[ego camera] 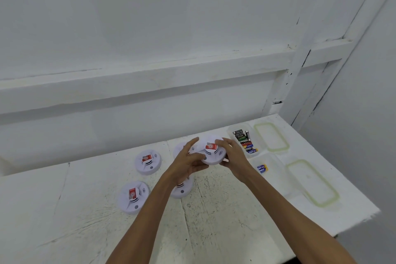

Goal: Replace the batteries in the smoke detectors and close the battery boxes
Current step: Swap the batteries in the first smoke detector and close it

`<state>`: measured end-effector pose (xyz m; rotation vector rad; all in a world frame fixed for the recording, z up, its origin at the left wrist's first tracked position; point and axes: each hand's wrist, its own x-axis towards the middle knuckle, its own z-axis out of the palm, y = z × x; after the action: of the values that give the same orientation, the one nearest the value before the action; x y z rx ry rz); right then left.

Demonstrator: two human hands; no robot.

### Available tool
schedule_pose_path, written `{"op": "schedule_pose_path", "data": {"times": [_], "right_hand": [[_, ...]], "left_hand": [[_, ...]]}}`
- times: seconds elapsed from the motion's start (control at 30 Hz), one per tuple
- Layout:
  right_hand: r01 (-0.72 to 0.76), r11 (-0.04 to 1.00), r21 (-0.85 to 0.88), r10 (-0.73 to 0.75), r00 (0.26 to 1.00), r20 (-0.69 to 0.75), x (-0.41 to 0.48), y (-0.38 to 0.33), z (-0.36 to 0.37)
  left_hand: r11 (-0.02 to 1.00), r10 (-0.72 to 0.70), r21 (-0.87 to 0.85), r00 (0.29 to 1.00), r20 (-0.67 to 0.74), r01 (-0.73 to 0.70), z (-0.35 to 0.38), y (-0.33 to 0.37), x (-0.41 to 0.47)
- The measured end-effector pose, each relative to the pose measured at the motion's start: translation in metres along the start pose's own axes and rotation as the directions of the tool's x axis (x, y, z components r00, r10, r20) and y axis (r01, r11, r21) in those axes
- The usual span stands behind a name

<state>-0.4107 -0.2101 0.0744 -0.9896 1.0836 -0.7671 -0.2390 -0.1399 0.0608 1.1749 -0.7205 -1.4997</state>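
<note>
Left hand (188,161) and right hand (233,156) grip one smoke detector (212,153) above the worktop (214,221), other detectors (147,162) lying around and the battery box (244,141) beside them standing open, lid (271,138) off; most work seemingly remains.

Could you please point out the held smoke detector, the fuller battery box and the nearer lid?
held smoke detector (211,146): head view, red label
fuller battery box (231,129): head view, bare corner
nearer lid (311,182): head view, clear middle
</note>
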Motion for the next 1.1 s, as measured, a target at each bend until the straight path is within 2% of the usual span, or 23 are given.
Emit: {"op": "schedule_pose_path", "data": {"times": [0.07, 0.3, 0.4, 0.5, 0.63, 0.7, 0.83, 1.1], "right_hand": [[0.035, 0.999, -0.001, -0.035, 0.999, -0.004, -0.002, 0.000, 0.002], [0.092, 0.992, -0.082, -0.081, 0.988, 0.129, -0.006, 0.009, 0.003], [0.107, 0.990, -0.094, -0.091, 0.983, 0.159, -0.008, 0.010, 0.002], [0.126, 0.985, -0.116, -0.107, 0.981, 0.159, -0.010, 0.010, 0.002], [0.132, 0.985, -0.112, -0.111, 0.977, 0.180, -0.012, 0.010, 0.004], [0.128, 0.984, -0.120, -0.105, 0.978, 0.182, -0.012, 0.010, 0.006], [0.087, 0.989, -0.121, -0.068, 0.987, 0.147, -0.008, 0.013, 0.009], [0.105, 0.986, -0.129, -0.091, 0.990, 0.106, -0.005, 0.012, 0.012]], "left_hand": [[0.998, 0.052, 0.020, 0.998, 0.023, -0.052, 0.000, -0.003, 0.000], [0.994, 0.107, 0.043, 0.987, -0.120, -0.103, 0.005, -0.013, 0.003], [0.983, 0.157, 0.118, 0.980, -0.121, -0.143, 0.006, -0.011, 0.001], [0.983, 0.137, 0.138, 0.985, -0.105, -0.122, 0.004, -0.010, -0.002], [0.951, 0.130, 0.297, 0.982, -0.139, -0.084, 0.004, -0.013, 0.009], [0.955, 0.104, 0.293, 0.980, -0.170, -0.050, -0.001, -0.022, 0.020], [0.925, 0.146, 0.370, 0.980, -0.139, -0.085, -0.003, -0.018, 0.012], [0.962, 0.144, 0.250, 0.981, -0.129, -0.108, 0.000, -0.011, 0.001]]}}
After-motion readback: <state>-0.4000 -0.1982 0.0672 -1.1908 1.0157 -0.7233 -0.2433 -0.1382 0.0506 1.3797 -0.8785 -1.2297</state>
